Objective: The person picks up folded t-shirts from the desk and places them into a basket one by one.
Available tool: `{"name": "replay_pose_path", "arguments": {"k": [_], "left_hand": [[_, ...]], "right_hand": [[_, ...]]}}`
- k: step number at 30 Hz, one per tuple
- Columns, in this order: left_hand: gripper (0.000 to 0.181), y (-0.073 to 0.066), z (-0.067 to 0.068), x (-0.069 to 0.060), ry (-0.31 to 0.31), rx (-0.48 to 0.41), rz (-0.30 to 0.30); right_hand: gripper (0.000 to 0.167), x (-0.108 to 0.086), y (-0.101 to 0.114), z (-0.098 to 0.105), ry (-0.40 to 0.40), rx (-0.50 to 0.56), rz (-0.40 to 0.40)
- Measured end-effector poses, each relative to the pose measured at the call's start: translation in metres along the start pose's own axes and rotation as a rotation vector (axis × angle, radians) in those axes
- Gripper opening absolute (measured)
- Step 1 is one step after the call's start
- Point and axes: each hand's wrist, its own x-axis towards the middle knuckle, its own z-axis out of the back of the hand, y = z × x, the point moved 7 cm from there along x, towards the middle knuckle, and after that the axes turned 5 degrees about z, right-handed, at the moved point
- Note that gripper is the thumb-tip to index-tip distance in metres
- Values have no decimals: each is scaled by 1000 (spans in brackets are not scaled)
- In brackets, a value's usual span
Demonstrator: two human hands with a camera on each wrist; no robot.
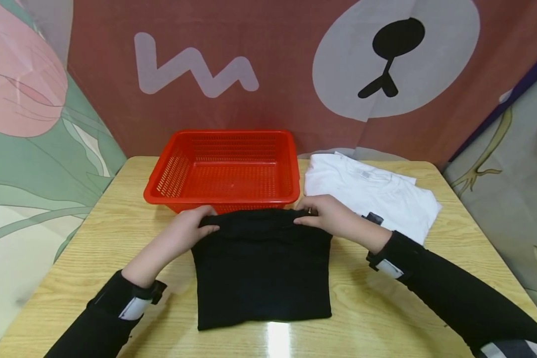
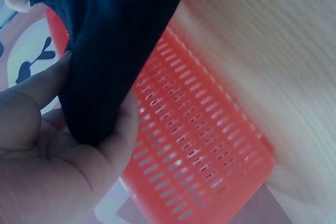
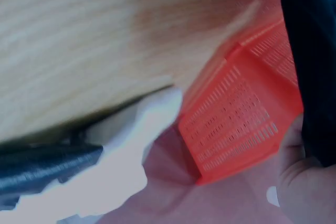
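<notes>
A black piece of cloth [image 1: 264, 273], seemingly a folded garment, hangs between both hands in front of the red basket. My left hand [image 1: 190, 228] pinches its upper left corner between thumb and fingers; the left wrist view shows that grip close up around the dark fabric [image 2: 121, 35]. At the upper right corner my right hand [image 1: 326, 216] pinches the cloth in the same way. Only part of that hand [image 3: 310, 182] appears at the edge of the right wrist view. The cloth's lower edge reaches down toward the near part of the table.
Behind the cloth stands a red plastic basket [image 1: 232, 169] with perforated walls and nothing visible inside. White folded T-shirts [image 1: 371, 191] lie to its right, close to my right forearm. The wooden table [image 1: 94, 238] meets a printed curtain [image 1: 277, 109] at the back.
</notes>
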Motion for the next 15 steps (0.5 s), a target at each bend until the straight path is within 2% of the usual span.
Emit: {"name": "replay_pose_path", "arguments": {"k": [9,15], "left_hand": [[15,-9,25,-12,-44,-63,-29],[15,-16,41,-15,-61,-80,-47]], "right_hand": [[17,0,2,21,-73,110,-41],[18,0,5,34,-117,112,-89]]}}
